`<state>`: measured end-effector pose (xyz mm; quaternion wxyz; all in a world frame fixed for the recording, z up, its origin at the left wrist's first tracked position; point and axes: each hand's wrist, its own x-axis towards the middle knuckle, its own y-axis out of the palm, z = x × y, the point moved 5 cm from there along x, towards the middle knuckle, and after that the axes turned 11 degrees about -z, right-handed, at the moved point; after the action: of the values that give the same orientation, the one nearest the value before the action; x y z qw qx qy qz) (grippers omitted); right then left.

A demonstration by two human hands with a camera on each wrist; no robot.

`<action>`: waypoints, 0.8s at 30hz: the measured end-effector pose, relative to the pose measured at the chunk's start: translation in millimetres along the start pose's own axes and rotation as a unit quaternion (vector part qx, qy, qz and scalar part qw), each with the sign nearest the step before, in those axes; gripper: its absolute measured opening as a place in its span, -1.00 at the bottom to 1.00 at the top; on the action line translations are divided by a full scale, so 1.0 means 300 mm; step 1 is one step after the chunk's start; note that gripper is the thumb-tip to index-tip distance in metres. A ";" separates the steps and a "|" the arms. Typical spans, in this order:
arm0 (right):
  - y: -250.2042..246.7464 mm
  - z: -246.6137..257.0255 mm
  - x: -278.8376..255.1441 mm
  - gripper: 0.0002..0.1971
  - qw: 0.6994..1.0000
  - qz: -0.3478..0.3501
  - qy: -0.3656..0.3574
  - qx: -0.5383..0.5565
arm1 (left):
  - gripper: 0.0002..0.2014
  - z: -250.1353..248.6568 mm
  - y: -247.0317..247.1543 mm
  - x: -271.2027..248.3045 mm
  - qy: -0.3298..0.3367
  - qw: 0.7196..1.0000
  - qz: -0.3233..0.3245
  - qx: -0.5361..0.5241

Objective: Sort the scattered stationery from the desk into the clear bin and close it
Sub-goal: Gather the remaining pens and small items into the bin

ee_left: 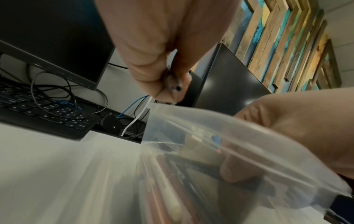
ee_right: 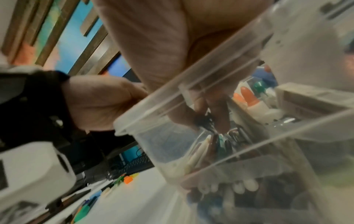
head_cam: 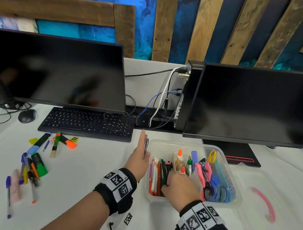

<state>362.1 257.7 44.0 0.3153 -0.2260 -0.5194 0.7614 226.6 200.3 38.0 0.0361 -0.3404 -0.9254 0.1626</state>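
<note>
Pens (head_cam: 29, 169) and markers (head_cam: 58, 140) lie on the left of the counter (head_cam: 89, 164), my left grip (head_cam: 139, 157) pinches thin dark pens (head_cam: 145, 144) just beside the clear bin (head_cam: 234, 172), and my right grip (head_cam: 180, 185) pinches a dark pen (ee_right: 205, 123) inside the bin.

Bright, even light; wrist views motion-blurred

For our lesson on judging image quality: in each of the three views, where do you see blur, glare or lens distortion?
Head view: wide-angle bending at the edges, the pink-handled lid smeared. Left wrist view: the clear bin and desk streak with motion blur; glare spots on the right monitor. Right wrist view: soft throughout, the right hand dim behind the bin wall.
</note>
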 end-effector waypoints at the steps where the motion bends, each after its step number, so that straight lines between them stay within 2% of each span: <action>1: 0.004 0.008 0.003 -0.93 1.000 0.003 -0.003 -0.020 | -0.42 -0.011 0.001 -0.003 0.009 1.000 0.013 0.005; 3: 0.010 0.011 0.013 -0.88 0.999 0.008 -0.008 -0.039 | -0.59 -0.031 0.005 -0.009 0.007 0.999 0.038 -0.003; 5: 0.007 0.006 0.016 -0.71 0.999 -0.001 -0.019 -0.044 | -0.65 -0.042 0.008 -0.014 0.009 0.999 0.051 -0.010; 6: -0.002 0.003 0.015 -0.66 0.999 -0.016 -0.024 -0.043 | -0.66 -0.051 0.007 -0.016 0.033 0.998 0.049 0.014; 8: -0.032 -0.011 0.016 -0.67 0.997 -0.065 -0.026 -0.010 | -0.68 -0.068 0.009 -0.018 0.110 0.986 0.056 0.108; 10: -0.051 -0.041 0.023 -0.76 0.993 -0.103 -0.012 0.053 | -0.66 -0.076 0.029 -0.022 0.181 0.955 0.080 0.221; 13: -0.038 -0.075 0.031 -0.89 0.990 -0.109 0.008 0.085 | -0.62 -0.054 0.064 -0.030 0.228 0.894 0.106 0.370; 18: 0.005 -0.093 0.032 -0.77 0.994 -0.081 0.019 0.065 | -0.68 -0.010 0.090 -0.044 0.272 0.786 0.112 0.544; 20: 0.008 -0.097 0.037 -0.73 0.994 -0.080 0.028 0.069 | -0.68 -0.006 0.098 -0.043 0.267 0.766 0.122 0.571; 24: 0.018 -0.100 0.039 -0.73 0.995 -0.075 0.039 0.061 | -0.64 -0.003 0.109 -0.036 0.249 0.757 0.148 0.586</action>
<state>372.6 284.1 28.1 0.4048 -0.1961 -0.4751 0.7563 255.1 217.0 28.9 0.4331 -0.4140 -0.5458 0.5858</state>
